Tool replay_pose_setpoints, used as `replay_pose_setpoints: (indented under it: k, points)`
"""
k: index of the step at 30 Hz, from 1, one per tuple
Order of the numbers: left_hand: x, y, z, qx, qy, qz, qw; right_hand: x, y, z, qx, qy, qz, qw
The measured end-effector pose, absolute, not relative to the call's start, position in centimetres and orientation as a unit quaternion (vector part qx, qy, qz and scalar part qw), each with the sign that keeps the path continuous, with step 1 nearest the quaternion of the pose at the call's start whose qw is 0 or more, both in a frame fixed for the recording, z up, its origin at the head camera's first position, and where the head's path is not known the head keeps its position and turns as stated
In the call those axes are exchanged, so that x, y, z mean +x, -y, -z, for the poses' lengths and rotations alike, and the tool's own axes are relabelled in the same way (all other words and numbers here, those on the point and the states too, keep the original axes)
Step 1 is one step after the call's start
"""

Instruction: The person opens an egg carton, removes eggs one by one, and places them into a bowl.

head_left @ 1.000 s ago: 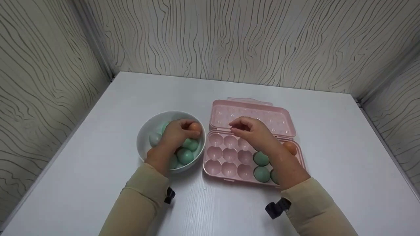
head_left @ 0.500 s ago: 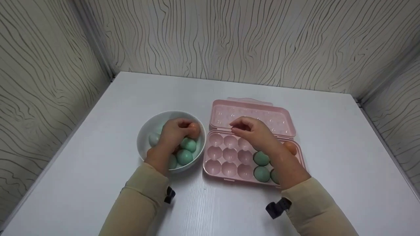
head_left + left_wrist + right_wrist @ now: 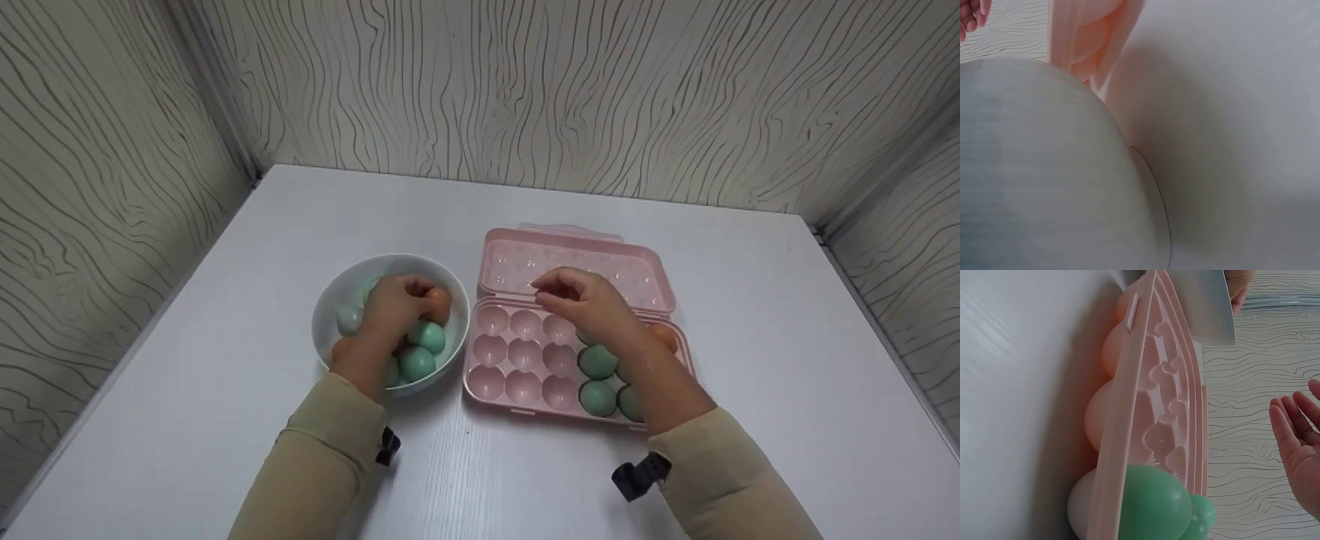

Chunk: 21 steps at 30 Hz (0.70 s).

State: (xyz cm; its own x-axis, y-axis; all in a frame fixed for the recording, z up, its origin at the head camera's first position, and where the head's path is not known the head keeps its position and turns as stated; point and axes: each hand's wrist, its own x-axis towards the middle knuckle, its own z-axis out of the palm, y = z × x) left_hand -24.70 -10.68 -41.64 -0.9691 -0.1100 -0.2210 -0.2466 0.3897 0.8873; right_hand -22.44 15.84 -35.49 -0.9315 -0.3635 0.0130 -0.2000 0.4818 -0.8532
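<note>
My left hand (image 3: 394, 307) reaches into a white bowl (image 3: 326, 300) on the left. Its thumb and fingers pinch a brown egg (image 3: 439, 306) near the bowl's right side. Green eggs (image 3: 426, 337) lie around and below the hand, which hides part of the bowl's contents. Above a pink egg box (image 3: 517, 409) hovers my right hand (image 3: 592, 300), its fingers loosely bent and nothing between them. Green eggs (image 3: 598, 399) and a brown egg (image 3: 663, 336) sit in the box's right-hand cups, partly covered by the right forearm. Cups on the left hold no eggs.
The box's pink lid (image 3: 577, 262) lies folded back behind it. Bowl and box stand side by side on a white table (image 3: 465, 480). Wood-patterned panels (image 3: 510, 90) enclose the table at the back and sides.
In my left hand, the brown egg has shifted slightly left and toward me within the bowl. Nearby green eggs have shifted a little too. My right hand has drifted slightly right.
</note>
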Motion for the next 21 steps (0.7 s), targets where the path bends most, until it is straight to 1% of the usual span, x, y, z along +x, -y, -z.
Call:
replay_pose_setpoints:
  k: [6, 9, 12, 16, 21]
  points:
    - [-24.9, 10.8, 41.6, -0.102, -0.834, -0.539, 0.056, -23.9, -17.4, 37.7, -0.171, -0.855, 0.484, 0.067]
    - [-24.8, 10.8, 41.3, -0.109, -0.827, -0.548, 0.063, -23.9, -18.1, 37.7, -0.163, -0.856, 0.485, 0.068]
    - [-24.8, 10.8, 40.9, -0.131, -0.813, -0.561, 0.081, -23.8, -18.8, 37.6, -0.151, -0.859, 0.485, 0.071]
    - [-24.7, 11.1, 40.3, -0.152, -0.793, -0.582, 0.1, -23.8, -20.0, 37.7, -0.149, -0.869, 0.468, 0.061]
    - [-24.4, 11.2, 39.4, -0.149, -0.778, -0.601, 0.102, -23.7, -21.5, 37.7, -0.135, -0.873, 0.464, 0.061]
